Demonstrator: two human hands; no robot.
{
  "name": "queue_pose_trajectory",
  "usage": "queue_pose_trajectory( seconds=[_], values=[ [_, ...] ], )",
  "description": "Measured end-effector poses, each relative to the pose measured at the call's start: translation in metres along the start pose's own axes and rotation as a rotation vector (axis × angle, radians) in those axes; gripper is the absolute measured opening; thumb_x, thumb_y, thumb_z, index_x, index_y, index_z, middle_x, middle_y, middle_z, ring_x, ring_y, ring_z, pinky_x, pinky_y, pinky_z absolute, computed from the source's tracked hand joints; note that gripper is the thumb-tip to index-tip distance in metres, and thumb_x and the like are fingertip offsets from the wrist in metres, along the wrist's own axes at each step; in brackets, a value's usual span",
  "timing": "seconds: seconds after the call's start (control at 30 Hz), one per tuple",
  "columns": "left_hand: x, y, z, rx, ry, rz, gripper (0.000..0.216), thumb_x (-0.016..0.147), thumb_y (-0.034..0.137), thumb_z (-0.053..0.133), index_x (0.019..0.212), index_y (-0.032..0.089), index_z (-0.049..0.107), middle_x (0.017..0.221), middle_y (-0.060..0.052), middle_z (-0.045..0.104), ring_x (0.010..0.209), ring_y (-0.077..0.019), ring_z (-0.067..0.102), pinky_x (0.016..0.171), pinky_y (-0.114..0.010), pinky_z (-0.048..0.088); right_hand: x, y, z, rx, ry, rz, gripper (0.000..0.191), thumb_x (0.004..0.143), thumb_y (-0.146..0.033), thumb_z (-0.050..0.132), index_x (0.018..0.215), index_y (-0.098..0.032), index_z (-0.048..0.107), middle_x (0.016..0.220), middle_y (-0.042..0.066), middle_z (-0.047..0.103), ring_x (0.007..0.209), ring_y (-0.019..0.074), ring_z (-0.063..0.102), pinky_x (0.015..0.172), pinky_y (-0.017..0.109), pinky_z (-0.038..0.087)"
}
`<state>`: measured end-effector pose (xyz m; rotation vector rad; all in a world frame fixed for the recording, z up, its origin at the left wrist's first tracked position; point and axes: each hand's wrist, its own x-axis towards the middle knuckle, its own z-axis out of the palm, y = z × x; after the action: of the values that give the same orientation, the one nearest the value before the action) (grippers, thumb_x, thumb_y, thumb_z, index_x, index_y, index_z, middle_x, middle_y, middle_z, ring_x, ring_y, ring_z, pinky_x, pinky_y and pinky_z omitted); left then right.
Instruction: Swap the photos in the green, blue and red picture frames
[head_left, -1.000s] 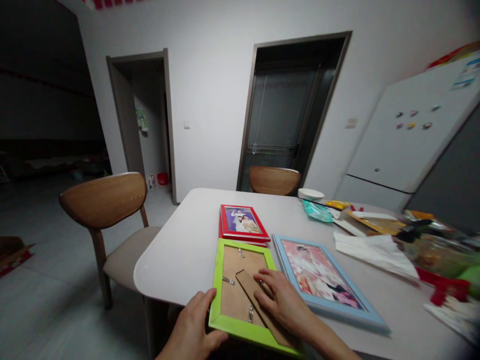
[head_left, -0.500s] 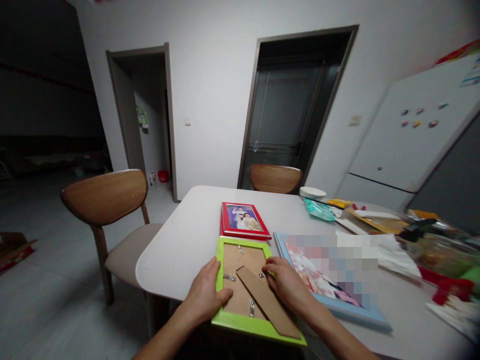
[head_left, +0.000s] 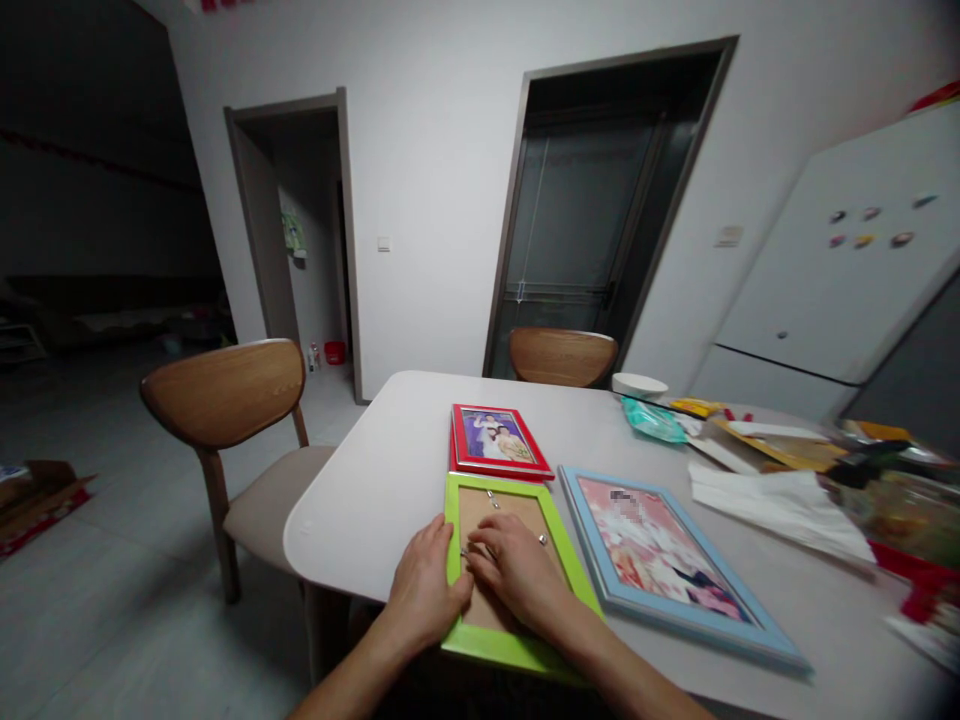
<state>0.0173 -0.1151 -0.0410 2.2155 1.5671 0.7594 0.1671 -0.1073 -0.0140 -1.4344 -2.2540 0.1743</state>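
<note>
A lime-green picture frame [head_left: 499,645] lies face down near the table's front edge, its brown backing board [head_left: 521,506] showing. My left hand [head_left: 426,582] grips the frame's left side, thumb over the rim onto the board. Bent across the board, my right hand [head_left: 525,572] has its fingertips closed at the left metal clip, which they partly cover. Two more clips show: a top clip [head_left: 492,499] and a right clip [head_left: 542,540]. Under my right hand and forearm, the stand leg and the lower board are hidden.
Beyond the green frame lie red frames [head_left: 510,470], stacked. A blue frame [head_left: 720,637] with a photo is to the right. White paper [head_left: 780,505], a teal packet [head_left: 654,420] and a white bowl [head_left: 639,386] sit farther right. A wooden chair [head_left: 225,390] stands left.
My right hand has moved left from the right clip to the left one, now covering the stand leg. My left hand keeps its hold on the frame. The view has shifted slightly.
</note>
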Motion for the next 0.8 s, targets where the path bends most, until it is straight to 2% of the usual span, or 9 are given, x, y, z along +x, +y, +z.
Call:
queue_pose_trajectory(
  seconds=[0.1, 0.2, 0.33, 0.43, 0.57, 0.8],
  values=[
    [0.000, 0.001, 0.000, 0.028, -0.016, -0.004, 0.055, 0.069, 0.026, 0.044, 0.120, 0.007, 0.040, 0.129, -0.012, 0.037, 0.118, -0.0206, 0.033, 0.100, -0.029, 0.022, 0.009, -0.006, 0.010, -0.026, -0.007, 0.015, 0.020, 0.075, -0.023, 0.045, 0.066, -0.017, 0.062, 0.073, 0.005, 0.057, 0.074, 0.0144, 0.050, 0.069, 0.024, 0.035],
    [0.000, 0.003, -0.001, 0.036, -0.029, -0.011, 0.056, 0.068, 0.025, 0.044, 0.121, 0.007, 0.040, 0.130, -0.012, 0.037, 0.117, -0.0215, 0.033, 0.100, -0.031, 0.022, 0.014, -0.004, 0.013, -0.029, 0.021, 0.050, 0.019, 0.075, -0.020, 0.044, 0.067, -0.016, 0.061, 0.073, 0.005, 0.057, 0.074, 0.0142, 0.050, 0.070, 0.023, 0.035],
    [-0.001, 0.005, -0.002, 0.011, -0.026, -0.034, 0.057, 0.067, 0.026, 0.045, 0.120, 0.007, 0.040, 0.130, -0.012, 0.037, 0.117, -0.0210, 0.033, 0.100, -0.030, 0.022, 0.016, 0.008, 0.006, -0.021, 0.013, 0.071, 0.021, 0.077, -0.025, 0.043, 0.076, -0.016, 0.062, 0.078, 0.005, 0.058, 0.078, 0.0145, 0.051, 0.071, 0.022, 0.035],
    [0.000, 0.006, -0.003, -0.013, -0.037, -0.050, 0.058, 0.066, 0.026, 0.045, 0.121, 0.007, 0.040, 0.130, -0.012, 0.036, 0.118, -0.0211, 0.032, 0.100, -0.030, 0.020, 0.023, 0.024, 0.001, -0.068, 0.031, 0.145, 0.027, 0.079, -0.025, 0.038, 0.083, -0.015, 0.062, 0.081, 0.006, 0.059, 0.079, 0.0147, 0.051, 0.073, 0.023, 0.034],
    [0.000, 0.007, -0.004, -0.036, -0.055, -0.056, 0.058, 0.066, 0.026, 0.045, 0.121, 0.009, 0.039, 0.132, -0.009, 0.034, 0.120, -0.0203, 0.030, 0.101, -0.029, 0.018, 0.035, 0.041, 0.003, -0.118, 0.049, 0.233, 0.026, 0.077, -0.024, 0.039, 0.080, -0.013, 0.063, 0.080, 0.009, 0.058, 0.079, 0.0176, 0.050, 0.073, 0.026, 0.032],
    [0.001, 0.010, -0.007, -0.016, -0.072, -0.052, 0.058, 0.066, 0.024, 0.044, 0.121, 0.007, 0.039, 0.132, -0.011, 0.033, 0.120, -0.0209, 0.030, 0.101, -0.029, 0.018, 0.043, 0.043, 0.011, -0.096, 0.044, 0.260, 0.030, 0.076, -0.023, 0.039, 0.093, -0.015, 0.062, 0.088, 0.009, 0.059, 0.087, 0.0190, 0.049, 0.078, 0.028, 0.033]
  ],
)
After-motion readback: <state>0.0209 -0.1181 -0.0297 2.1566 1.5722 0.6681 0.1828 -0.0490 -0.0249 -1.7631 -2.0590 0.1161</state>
